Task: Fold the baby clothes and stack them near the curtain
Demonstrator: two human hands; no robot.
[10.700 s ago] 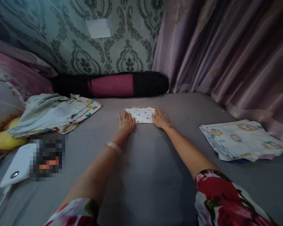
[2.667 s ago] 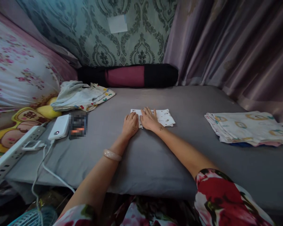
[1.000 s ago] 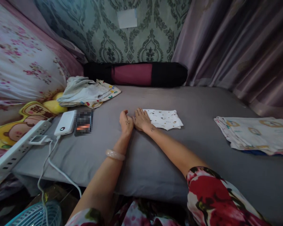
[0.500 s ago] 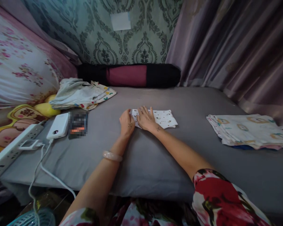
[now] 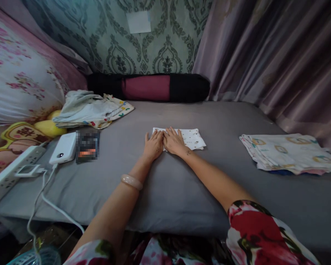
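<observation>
The left hand (image 5: 153, 145) and right hand (image 5: 174, 142) lie palm-down, loosely spread, on the cloth (image 5: 194, 138). They hide much of its left half.

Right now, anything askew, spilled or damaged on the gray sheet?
No spill or damage visible. The cloth pile at back left lies rumpled, unlike the folded stack at right. White cables droop over the gray sheet's near edge. The patterned cloth under the hands looks mostly flat.

Dim o'all; bluish cast upper L wall (image 5: 143, 48); R curtain (image 5: 278, 55) dk; edges stretched.
</observation>
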